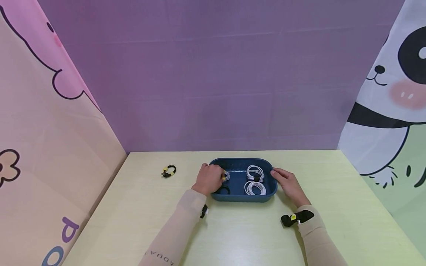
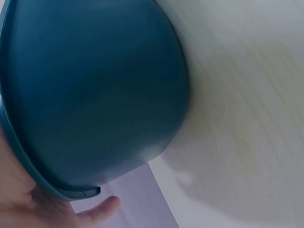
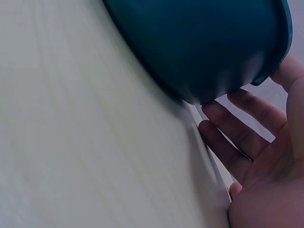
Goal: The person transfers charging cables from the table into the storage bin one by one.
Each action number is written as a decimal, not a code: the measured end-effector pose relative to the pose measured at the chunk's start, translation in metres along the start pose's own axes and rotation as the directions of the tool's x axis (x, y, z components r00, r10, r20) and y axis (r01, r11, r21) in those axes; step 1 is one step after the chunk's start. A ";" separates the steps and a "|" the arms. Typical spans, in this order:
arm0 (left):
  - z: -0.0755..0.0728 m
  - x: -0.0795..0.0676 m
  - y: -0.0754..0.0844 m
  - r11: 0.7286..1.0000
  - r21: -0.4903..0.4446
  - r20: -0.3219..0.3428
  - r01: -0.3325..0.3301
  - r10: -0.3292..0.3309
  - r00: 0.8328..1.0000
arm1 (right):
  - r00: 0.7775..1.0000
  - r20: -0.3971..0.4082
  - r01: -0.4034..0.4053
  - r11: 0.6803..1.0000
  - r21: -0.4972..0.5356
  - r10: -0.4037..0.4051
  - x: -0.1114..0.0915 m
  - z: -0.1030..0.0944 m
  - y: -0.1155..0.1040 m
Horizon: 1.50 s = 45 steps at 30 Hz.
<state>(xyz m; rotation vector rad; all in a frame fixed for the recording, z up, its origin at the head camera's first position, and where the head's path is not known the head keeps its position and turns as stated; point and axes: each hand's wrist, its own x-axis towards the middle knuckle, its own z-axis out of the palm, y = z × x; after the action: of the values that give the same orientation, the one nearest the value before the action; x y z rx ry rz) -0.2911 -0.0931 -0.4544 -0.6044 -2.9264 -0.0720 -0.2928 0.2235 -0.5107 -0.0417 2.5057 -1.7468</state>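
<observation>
A blue plastic bin (image 1: 237, 198) sits on the table, seen from outside in both wrist views. My left hand (image 1: 209, 178) reaches over its left rim, fingers bent down inside at a small white cable (image 1: 227, 176) with a yellow tie; the fingertips are hidden. Below that hand, a black cable (image 1: 225, 189) lies coiled in the bin. My right hand (image 1: 288, 183) grips the right end, thumb over the rim and fingers (image 3: 259, 111) against the outer wall. Two coiled white cables, an upper one (image 1: 255, 171) and a lower one (image 1: 255, 189), lie in the bin's right half.
On the table (image 1: 233, 236), left of the bin, lies a coiled black cable (image 1: 169, 171) with yellow ties. A purple cloth backdrop (image 1: 213, 81) rises behind the table's far edge. Printed panels flank both sides.
</observation>
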 end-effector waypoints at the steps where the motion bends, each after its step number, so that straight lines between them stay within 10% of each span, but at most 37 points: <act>1: 0.000 0.000 0.001 1.000 0.000 0.003 0.002 -0.002 1.000 | 1.000 -0.001 0.001 1.000 -0.002 -0.001 0.000 0.000 0.000; 45: 0.004 0.008 0.006 0.997 0.064 0.096 0.031 -0.038 0.995 | 1.000 0.000 0.006 1.000 -0.006 -0.006 0.001 0.001 0.000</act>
<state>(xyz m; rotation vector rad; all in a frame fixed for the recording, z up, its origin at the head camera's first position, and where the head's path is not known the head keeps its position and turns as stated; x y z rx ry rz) -0.2971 -0.0843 -0.4567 -0.5631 -3.0201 0.0464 -0.2934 0.2227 -0.5105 -0.0505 2.5136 -1.7410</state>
